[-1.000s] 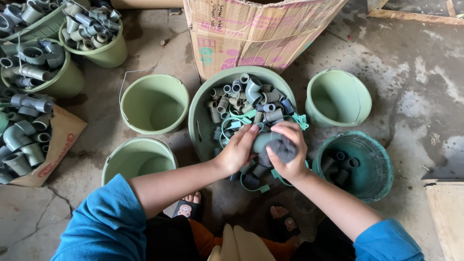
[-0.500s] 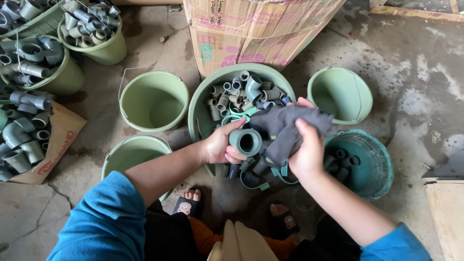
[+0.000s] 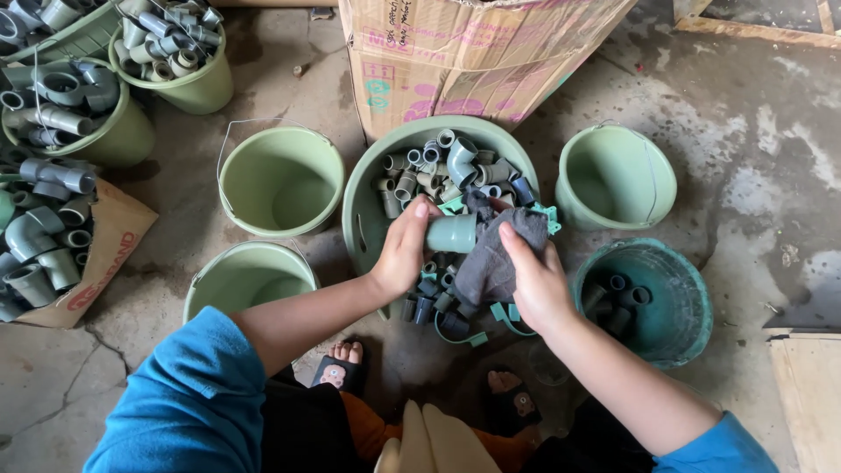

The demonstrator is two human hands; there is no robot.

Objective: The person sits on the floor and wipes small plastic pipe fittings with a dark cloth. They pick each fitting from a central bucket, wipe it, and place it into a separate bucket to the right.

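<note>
Fitting [image 3: 453, 233] is sitting in my left hand [image 3: 405, 250] right now, held just above the big basin [image 3: 361, 197] of mixed pipe parts. I'm pinching it with the left fingers [image 3: 419, 215] wrapped around its left end, so that hand is clenched on it. My right hand [image 3: 536, 278] is gripping a dark grey rag [image 3: 492, 258], fingers closed over the cloth, and the rag is touching the right end of the fitting.

It's looking like a short pale green plastic coupling, so I'm guessing light, rigid and a bit slick, probably dusty too. It shouldn't crush or break under a firm grip. Best hold is around the barrel, where I've got it, thumb on one side and fingers over the top. The rag is soft and floppy, just bunching wherever I'm squeezing it.

Long axis is lying roughly level, running left to right across the view, with one end aimed into my left palm and the other pointing at the rag. I can't tell from here whether the right end is open or covered by the cloth.

Empty green buckets [image 3: 280, 180] are standing around the basin, and a teal bucket [image 3: 679, 328] with a few dark pieces is near my right wrist.
</note>
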